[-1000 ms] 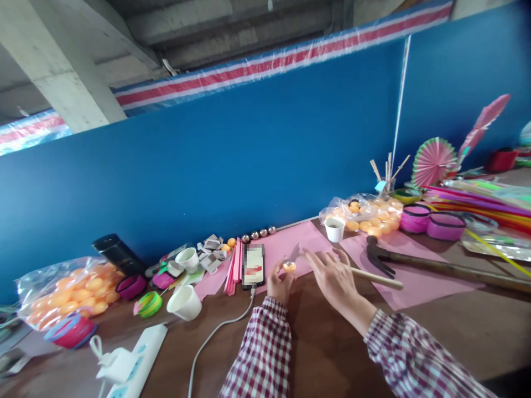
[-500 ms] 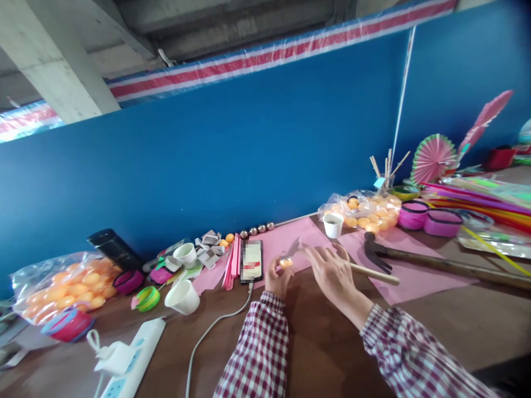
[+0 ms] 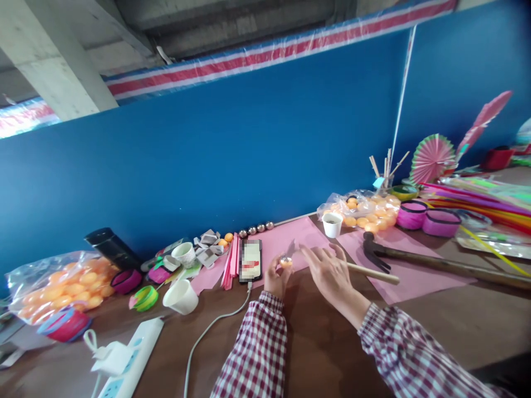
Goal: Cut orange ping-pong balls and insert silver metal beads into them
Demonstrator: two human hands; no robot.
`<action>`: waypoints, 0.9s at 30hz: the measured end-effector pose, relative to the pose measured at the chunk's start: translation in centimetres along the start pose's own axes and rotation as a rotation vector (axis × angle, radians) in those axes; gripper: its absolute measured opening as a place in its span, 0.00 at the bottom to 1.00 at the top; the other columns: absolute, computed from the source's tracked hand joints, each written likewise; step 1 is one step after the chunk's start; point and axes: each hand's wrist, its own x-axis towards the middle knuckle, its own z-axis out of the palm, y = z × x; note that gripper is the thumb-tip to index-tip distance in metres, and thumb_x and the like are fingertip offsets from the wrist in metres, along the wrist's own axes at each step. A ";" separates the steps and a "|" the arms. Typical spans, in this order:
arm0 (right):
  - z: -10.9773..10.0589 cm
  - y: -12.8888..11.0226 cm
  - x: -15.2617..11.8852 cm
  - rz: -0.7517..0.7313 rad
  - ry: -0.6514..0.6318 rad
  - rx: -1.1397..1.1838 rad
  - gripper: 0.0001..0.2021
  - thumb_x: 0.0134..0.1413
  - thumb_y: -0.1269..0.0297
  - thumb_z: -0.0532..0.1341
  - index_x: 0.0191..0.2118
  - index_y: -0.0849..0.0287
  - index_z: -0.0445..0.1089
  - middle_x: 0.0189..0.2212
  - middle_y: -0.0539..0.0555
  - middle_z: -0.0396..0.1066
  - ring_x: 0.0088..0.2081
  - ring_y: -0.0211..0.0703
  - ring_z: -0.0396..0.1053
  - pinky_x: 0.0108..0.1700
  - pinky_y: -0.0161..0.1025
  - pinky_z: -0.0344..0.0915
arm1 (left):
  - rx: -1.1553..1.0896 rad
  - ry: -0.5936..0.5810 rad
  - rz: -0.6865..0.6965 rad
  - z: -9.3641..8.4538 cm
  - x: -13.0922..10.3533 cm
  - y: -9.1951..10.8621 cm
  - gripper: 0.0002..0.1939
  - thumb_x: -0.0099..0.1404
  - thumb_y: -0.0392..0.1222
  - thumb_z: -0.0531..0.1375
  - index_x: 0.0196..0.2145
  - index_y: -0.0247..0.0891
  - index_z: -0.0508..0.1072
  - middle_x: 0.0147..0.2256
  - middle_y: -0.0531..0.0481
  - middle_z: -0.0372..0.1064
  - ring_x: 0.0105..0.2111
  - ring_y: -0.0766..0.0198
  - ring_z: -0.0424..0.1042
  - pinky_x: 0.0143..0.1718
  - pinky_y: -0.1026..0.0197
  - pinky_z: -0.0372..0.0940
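Note:
My left hand (image 3: 277,281) pinches a small orange plastic ball (image 3: 286,265) whose upper side looks grey and shiny. My right hand (image 3: 329,272) is just to its right, fingers bent over a wooden-handled tool (image 3: 373,272). The pale handle sticks out behind that hand. A grey pointed piece (image 3: 291,249) stands above the ball, in line with the handle; blur hides whether it is a blade or bristles. Pink paper (image 3: 290,232) lies beyond both hands. A phone (image 3: 251,265) on a cable rests left of my left hand.
Several steel balls (image 3: 260,228) line the wall. A white cup (image 3: 332,225) and a hammer (image 3: 415,257) are at right. Bags of orange balls (image 3: 66,287) stand at both sides. A white cup (image 3: 181,297) and a power strip (image 3: 135,359) are at left.
The view has shifted very slightly. Both hands keep nearly the same pose around the ball and the tool, with only a small movement of the right fingers.

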 end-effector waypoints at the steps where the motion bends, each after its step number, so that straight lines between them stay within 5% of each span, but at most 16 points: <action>1: 0.0 0.0 0.0 0.020 0.019 0.001 0.19 0.56 0.70 0.50 0.54 0.52 0.57 0.32 0.53 0.69 0.36 0.40 0.63 0.51 0.43 0.43 | 0.004 0.008 0.009 0.0 0.0 0.0 0.24 0.45 0.37 0.64 0.43 0.35 0.68 0.44 0.43 0.66 0.35 0.64 0.69 0.35 0.63 0.66; 15: 0.1 -0.2 0.0 0.025 -0.038 0.015 0.21 0.55 0.71 0.51 0.55 0.51 0.55 0.32 0.52 0.70 0.34 0.39 0.64 0.52 0.45 0.43 | 0.014 -0.060 -0.009 -0.1 0.0 0.1 0.22 0.49 0.42 0.62 0.42 0.33 0.67 0.28 0.50 0.67 0.25 0.70 0.67 0.28 0.65 0.65; 27: 0.3 -0.2 -0.1 0.039 -0.025 0.026 0.20 0.57 0.70 0.49 0.55 0.51 0.55 0.32 0.52 0.69 0.35 0.39 0.64 0.52 0.45 0.41 | 0.000 -0.038 -0.009 0.0 -0.1 0.2 0.22 0.48 0.44 0.63 0.41 0.33 0.66 0.33 0.47 0.69 0.26 0.69 0.68 0.30 0.64 0.65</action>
